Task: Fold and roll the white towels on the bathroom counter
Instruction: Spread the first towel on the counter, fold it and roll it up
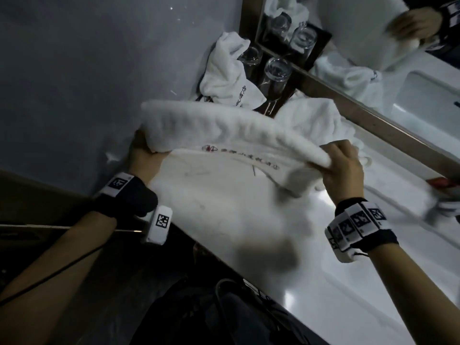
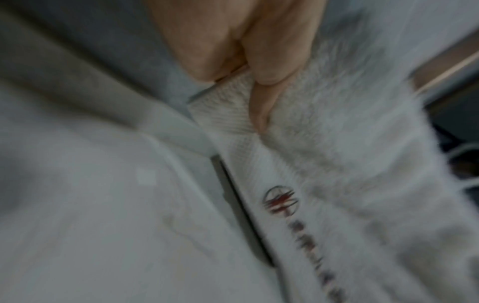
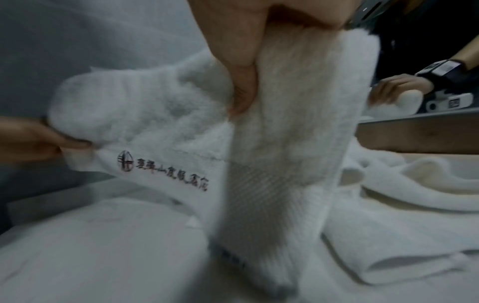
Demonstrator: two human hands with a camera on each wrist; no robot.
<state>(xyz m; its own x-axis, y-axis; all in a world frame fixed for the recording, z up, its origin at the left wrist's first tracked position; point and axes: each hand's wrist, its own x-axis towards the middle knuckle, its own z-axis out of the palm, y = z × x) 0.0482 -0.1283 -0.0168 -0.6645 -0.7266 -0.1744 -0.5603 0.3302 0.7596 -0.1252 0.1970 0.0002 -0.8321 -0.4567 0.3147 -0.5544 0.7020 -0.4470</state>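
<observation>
Counter [image 1: 311, 245], white and glossy, runs from the lower middle of the head view up toward the right; its near edge cuts diagonally above dark floor, and its far side meets the wood frame of a mirror [image 1: 373, 28]. Bare counter lies to the right of the held towel. A grey wall [image 1: 87, 58] closes in the left side.

Held towel [image 1: 224, 135] is lifted above the counter, stretched between both hands as a thick folded band, with a logo and a line of dark characters along its smooth border. Its lower part drapes down toward the counter and is smeared by motion, so where it ends is hard to make out. The left hand [image 1: 142, 155] pinches one end of the border between thumb and fingers; the right hand [image 1: 341, 165] has thumb and curled fingers closed on the other end.

Behind it I count two more towels: a loose towel [image 1: 316, 120] heaped against the mirror frame, partly hidden by the held one, and a crumpled towel [image 1: 224, 70] with printed characters lying over a dark tray [image 1: 281, 105]. Two clear glasses [image 1: 276, 73] stand upside down on that tray, one half covered by the crumpled towel.

A small red object [image 1: 440, 181] at the right edge is blurred and cut off.
</observation>
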